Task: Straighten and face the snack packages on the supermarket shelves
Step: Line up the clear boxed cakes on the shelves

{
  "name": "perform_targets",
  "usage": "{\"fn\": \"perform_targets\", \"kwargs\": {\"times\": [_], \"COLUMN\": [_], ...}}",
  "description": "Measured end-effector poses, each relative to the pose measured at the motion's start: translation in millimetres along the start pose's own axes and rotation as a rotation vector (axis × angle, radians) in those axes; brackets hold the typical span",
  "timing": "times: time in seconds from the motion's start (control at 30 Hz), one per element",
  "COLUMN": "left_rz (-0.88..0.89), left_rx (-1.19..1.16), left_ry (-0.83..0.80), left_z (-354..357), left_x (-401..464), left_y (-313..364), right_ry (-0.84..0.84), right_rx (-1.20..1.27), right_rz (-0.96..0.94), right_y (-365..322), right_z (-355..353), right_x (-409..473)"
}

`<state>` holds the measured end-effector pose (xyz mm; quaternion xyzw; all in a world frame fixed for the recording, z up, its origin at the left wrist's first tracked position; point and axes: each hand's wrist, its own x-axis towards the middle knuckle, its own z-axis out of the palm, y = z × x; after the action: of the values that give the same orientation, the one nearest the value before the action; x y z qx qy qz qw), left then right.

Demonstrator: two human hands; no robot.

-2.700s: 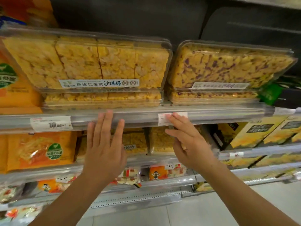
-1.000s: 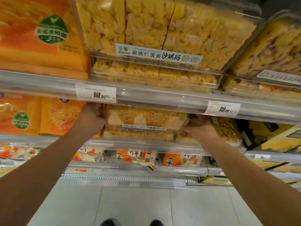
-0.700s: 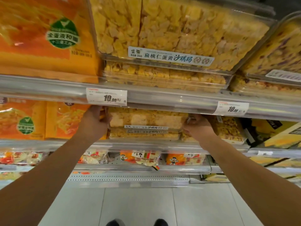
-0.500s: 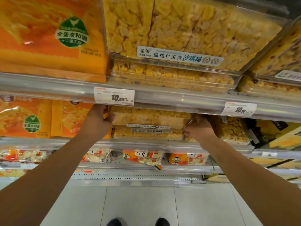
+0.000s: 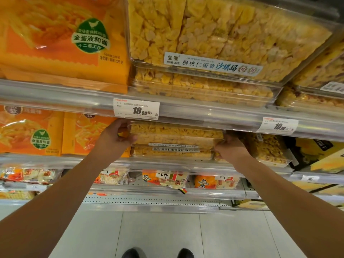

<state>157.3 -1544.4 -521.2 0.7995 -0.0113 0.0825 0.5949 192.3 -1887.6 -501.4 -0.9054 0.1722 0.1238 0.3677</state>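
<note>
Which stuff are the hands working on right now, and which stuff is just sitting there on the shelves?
Being worked on:
- top clear snack box, gripped at its ends by the left hand and right hand
- clear snack box beneath it

Just sitting there:
- orange bags
- price tag
- clear boxes on the shelf above
- cartoon snack packs below

Both forearms (image 5: pixel 61 207) are bare and sleeveless, and the shoes (image 5: pixel 132 253) are dark.

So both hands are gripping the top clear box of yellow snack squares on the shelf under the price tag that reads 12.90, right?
Nearly. The head view shows the left hand and right hand gripping the ends of the top clear box in the stack, but the price tag above it reads 10.90, not 12.90.
</note>
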Motion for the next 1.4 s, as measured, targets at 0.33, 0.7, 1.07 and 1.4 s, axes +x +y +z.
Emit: {"fn": "perform_targets", "kwargs": {"times": [0.33,0.7,1.07,1.4], "left_rz": [-0.001,-0.007,0.022,-0.113], "left_rx": [0.002,0.005,0.203,0.149], "left_ry": [-0.024,-0.045,0.151,-0.277], "left_z": [1.8,1.1,62.1,202.0], "left_x": [-3.4,-3.2,-74.7,-72.5], "left_y": [1.1,-1.6,-21.8,25.3], "right_ry": [0.010,-0.008,0.057,-0.054], "right_rx": [-0.039,-0.090,0.378,1.167], "right_rz": [-0.017,-0.080,-0.006,0.229], "right_y": [5.7,7.2,92.9,153.7], "right_z": [2.5,2.9,-3.8,-80.9], "right_x": [1.9,-5.5,-64.5,-29.3]}}
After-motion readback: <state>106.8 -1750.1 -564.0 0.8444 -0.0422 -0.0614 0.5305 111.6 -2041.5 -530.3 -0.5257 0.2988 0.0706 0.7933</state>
